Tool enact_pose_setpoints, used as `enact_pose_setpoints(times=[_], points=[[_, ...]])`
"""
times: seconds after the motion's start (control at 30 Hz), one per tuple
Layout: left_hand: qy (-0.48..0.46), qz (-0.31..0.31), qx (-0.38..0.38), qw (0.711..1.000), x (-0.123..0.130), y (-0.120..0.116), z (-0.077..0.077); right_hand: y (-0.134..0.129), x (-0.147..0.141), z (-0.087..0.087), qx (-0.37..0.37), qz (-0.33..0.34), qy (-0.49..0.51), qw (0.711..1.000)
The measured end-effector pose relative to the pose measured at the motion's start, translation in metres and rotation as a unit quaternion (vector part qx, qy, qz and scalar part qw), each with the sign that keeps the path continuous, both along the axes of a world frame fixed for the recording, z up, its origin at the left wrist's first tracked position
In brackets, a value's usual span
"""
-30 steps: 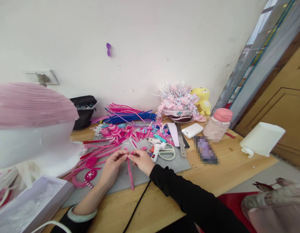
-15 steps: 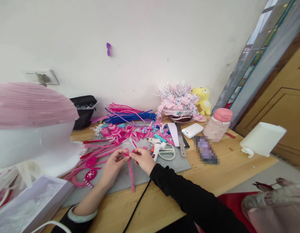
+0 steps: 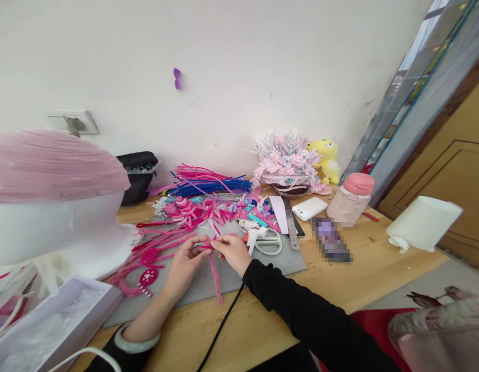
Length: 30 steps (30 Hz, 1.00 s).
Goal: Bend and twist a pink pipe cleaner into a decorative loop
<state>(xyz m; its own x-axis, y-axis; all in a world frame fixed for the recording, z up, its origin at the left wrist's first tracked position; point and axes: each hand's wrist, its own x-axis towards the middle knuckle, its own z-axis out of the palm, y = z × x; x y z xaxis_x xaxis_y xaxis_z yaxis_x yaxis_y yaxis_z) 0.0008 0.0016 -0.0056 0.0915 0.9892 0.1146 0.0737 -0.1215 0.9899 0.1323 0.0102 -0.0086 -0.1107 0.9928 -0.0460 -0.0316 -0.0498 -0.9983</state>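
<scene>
Both hands, left hand (image 3: 184, 266) and right hand (image 3: 233, 252), pinch one pink pipe cleaner (image 3: 214, 269) together, just in front of the glue gun (image 3: 253, 235)

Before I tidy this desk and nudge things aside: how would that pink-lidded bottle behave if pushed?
The pink-lidded bottle stands upright and looks taller than wide, so a high push might tip it. Its rounded body would probably roll once down. It sits beside the white power bank, so it may knock that.

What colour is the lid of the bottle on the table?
Pink. The bottle lid shows in the head view, at the right.
</scene>
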Motion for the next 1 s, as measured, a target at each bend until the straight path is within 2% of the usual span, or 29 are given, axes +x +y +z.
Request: enact_pose_setpoints(times=[0.3, 0.5, 0.73, 1.0], points=[[0.001, -0.022, -0.010, 1.000, 0.0020, -0.0020, 0.0028, 0.0012, -0.0011, -0.0047, 0.021, -0.008, -0.044, 0.999], [0.041, 0.002, 0.023, 0.999, 0.0016, -0.0037, 0.0045, -0.0027, -0.0017, -0.0014, 0.053, -0.015, -0.088, 0.995], [0.051, 0.005, 0.032, 0.998, -0.0008, -0.0022, -0.0005, -0.0033, -0.0021, -0.0017, 0.049, -0.012, -0.088, 0.995], [0.037, 0.012, 0.033, 0.999, 0.0018, -0.0044, 0.0041, -0.0016, -0.0039, -0.0053, 0.039, 0.002, -0.092, 0.995]])
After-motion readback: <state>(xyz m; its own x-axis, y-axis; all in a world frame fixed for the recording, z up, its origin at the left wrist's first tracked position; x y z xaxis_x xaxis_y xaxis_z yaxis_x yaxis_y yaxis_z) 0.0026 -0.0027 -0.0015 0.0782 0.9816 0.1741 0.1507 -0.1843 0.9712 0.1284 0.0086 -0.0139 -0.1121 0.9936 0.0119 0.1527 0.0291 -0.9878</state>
